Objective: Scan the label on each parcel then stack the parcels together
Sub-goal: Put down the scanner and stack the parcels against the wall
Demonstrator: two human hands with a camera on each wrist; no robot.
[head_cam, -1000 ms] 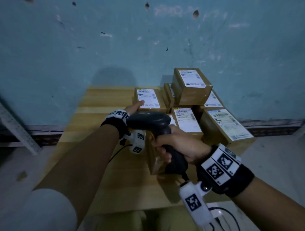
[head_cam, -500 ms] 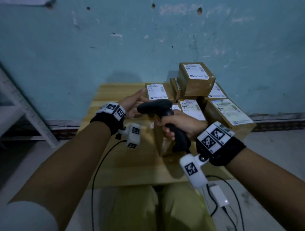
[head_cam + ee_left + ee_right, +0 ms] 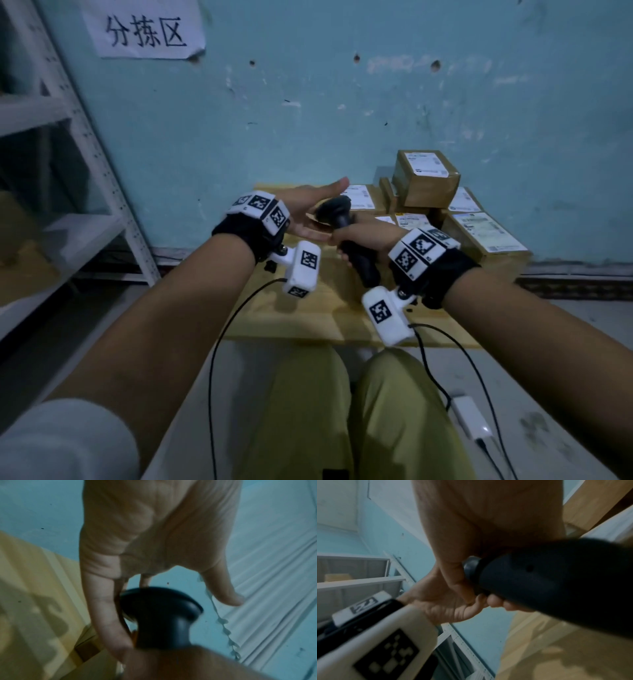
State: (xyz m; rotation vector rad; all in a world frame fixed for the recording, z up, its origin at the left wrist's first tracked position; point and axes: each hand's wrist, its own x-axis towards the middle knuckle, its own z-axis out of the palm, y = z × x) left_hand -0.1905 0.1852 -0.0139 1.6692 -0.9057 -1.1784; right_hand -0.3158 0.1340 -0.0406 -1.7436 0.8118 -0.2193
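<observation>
Several brown cardboard parcels with white labels are piled at the back right of the low wooden table (image 3: pixel 291 318). One small parcel (image 3: pixel 424 178) sits on top and a larger one (image 3: pixel 483 236) stands at the right edge. My right hand (image 3: pixel 366 236) grips the handle of the black barcode scanner (image 3: pixel 337 212) (image 3: pixel 159 615) (image 3: pixel 556 588), raised above the table. My left hand (image 3: pixel 305 212) is held flat beside the scanner's head, thumb up, fingers straight (image 3: pixel 102 608), holding nothing. A flat parcel (image 3: pixel 359 198) lies partly hidden behind it.
A white metal shelf rack (image 3: pixel 85 137) stands at the left against the blue wall, under a paper sign (image 3: pixel 144 31). Black cables hang from both wrist cameras. A white adapter (image 3: pixel 471 418) lies on the floor at the right. My knees sit before the table's front edge.
My left hand has come off the flat parcel and moved back beside the scanner. Both hands have risen and drawn toward me, and the view has tilted up.
</observation>
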